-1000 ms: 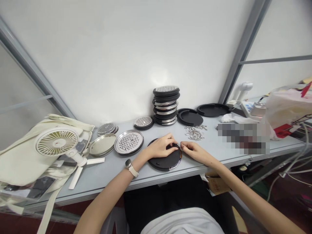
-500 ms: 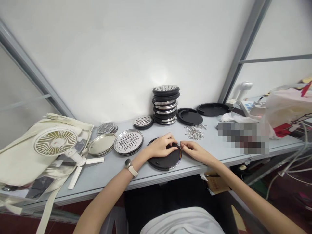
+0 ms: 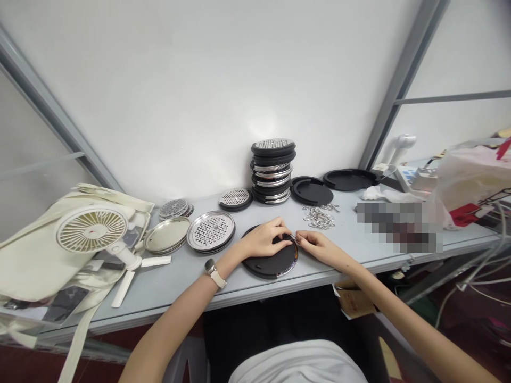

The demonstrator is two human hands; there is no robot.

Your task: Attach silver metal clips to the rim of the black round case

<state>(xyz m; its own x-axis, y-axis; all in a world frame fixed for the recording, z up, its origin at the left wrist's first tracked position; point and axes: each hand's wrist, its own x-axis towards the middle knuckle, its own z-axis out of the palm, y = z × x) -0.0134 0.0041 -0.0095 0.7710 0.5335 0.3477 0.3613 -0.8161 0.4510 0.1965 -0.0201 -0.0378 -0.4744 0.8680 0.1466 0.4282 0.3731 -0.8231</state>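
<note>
Being braced under the half-curled left hand [image 3: 261, 240], grip unclear, the disc [image 3: 268, 264] is being steadied while wire [image 3: 294, 238] is being pinched near its rim by the nearly closed right hand [image 3: 320, 249].

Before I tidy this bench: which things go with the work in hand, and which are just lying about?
Likely part of the job:
black disc under the left hand
metal clips
tall stack
perforated plates
black trays

Probably just lying about:
fan
cream bag
white strips
plastic bag
</note>
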